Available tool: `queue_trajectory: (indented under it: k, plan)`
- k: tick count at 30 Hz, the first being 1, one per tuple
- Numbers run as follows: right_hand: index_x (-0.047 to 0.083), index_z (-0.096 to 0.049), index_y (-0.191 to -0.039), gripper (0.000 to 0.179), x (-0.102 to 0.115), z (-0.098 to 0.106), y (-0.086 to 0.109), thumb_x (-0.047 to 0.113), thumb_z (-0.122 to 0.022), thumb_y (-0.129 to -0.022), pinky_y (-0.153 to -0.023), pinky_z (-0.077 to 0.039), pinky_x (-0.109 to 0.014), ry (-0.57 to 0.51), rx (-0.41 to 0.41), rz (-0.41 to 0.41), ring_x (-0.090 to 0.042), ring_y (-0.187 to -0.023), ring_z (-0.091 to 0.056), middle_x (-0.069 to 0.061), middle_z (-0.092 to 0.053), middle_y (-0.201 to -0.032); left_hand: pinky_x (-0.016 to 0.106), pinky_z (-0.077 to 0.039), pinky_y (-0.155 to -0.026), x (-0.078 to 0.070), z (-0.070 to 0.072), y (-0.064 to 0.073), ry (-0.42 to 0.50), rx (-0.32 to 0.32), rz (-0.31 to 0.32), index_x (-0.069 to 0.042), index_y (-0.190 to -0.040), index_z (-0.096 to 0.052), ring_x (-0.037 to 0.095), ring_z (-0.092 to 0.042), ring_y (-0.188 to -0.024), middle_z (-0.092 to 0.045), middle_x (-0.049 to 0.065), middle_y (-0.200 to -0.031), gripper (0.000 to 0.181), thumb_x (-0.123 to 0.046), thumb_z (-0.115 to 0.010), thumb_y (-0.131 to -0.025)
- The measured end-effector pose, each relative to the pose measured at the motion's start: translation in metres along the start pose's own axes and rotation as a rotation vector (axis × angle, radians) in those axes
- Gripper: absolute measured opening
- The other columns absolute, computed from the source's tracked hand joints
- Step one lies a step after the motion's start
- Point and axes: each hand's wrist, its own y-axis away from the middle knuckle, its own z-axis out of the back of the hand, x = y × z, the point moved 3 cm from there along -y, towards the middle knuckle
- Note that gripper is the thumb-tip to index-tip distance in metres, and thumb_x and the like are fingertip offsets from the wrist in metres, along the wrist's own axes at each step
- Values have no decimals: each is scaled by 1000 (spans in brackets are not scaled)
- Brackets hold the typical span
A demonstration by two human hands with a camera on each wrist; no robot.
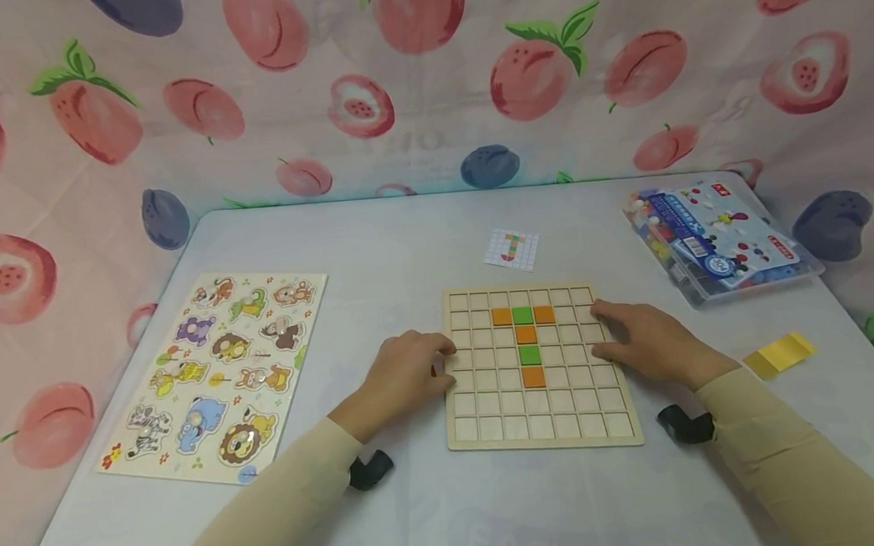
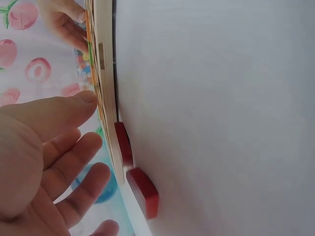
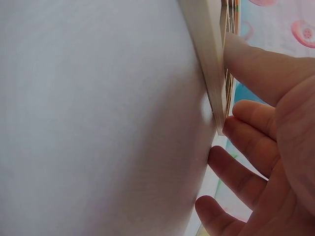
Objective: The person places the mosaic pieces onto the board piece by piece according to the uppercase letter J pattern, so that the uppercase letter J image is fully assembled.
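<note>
A wooden grid board (image 1: 492, 428) lies flat on the table, with several orange and green square tiles (image 1: 526, 334) set in its cells in a T shape. At its left edge, the thumb and index fingertips of my left hand (image 1: 402, 379) touch the rim, the other fingers spread and loosely bent. My right hand (image 1: 655, 343) rests its thumb and fingertips on the right rim. Two red blocks (image 2: 143, 192) sit by the board's left side, beneath the left hand. Beyond the board lies a small grid card (image 1: 528, 255) with a coloured figure.
An animal puzzle board (image 1: 219, 386) lies at the left. A clear plastic box (image 1: 728, 238) of colourful pieces with a printed sheet stands at the back right. A folded yellow paper (image 1: 780, 356) lies beside the right forearm. A fruit-print cloth (image 1: 415, 157) hangs behind the table.
</note>
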Motion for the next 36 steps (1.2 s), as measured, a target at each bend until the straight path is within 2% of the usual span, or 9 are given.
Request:
queue_trajectory:
  k: [4,10,17,27,36]
  plan:
    - [-3,-41,-150,71,-1,-1,0,33,-69,-94,-110,-27,-61,-4,0,-2,-50,-138,-34,-27,-38,-152,42,-46,-86,4,1,4,-6,6,10,-11,-112,-73,18,-60,-89,-71,-3,-98,32,-18,-82,-82]
    - [-2,-40,-150,72,-1,-2,0,33,-69,-94,-110,-27,-61,-11,5,-7,-50,-138,-34,-26,-38,-152,42,-47,-86,10,4,8,-43,12,30,-13,-113,-73,19,-61,-92,-72,-4,-102,31,-19,-81,-83]
    - [-3,-41,-149,71,-1,-1,1,31,-69,-95,-111,-27,-61,-13,-3,8,-49,-138,-34,-26,-38,-152,44,-47,-89,15,7,11,-34,14,68,-12,-110,-74,22,-63,-97,-72,-2,-102,25,-17,-77,-86]
    - [-3,-41,-149,71,0,0,1,32,-70,-94,-110,-27,-61,-7,-3,-3,-50,-138,-34,-26,-39,-152,44,-47,-87,16,7,11,-17,5,62,-13,-102,-75,20,-61,-90,-71,-4,-94,17,-16,-77,-86]
    - [-3,-41,-149,70,0,0,0,31,-69,-95,-110,-27,-61,10,-3,-14,-50,-137,-34,-27,-39,-151,43,-47,-89,15,4,8,5,40,61,-13,-108,-73,17,-61,-89,-70,-5,-97,21,-17,-77,-88]
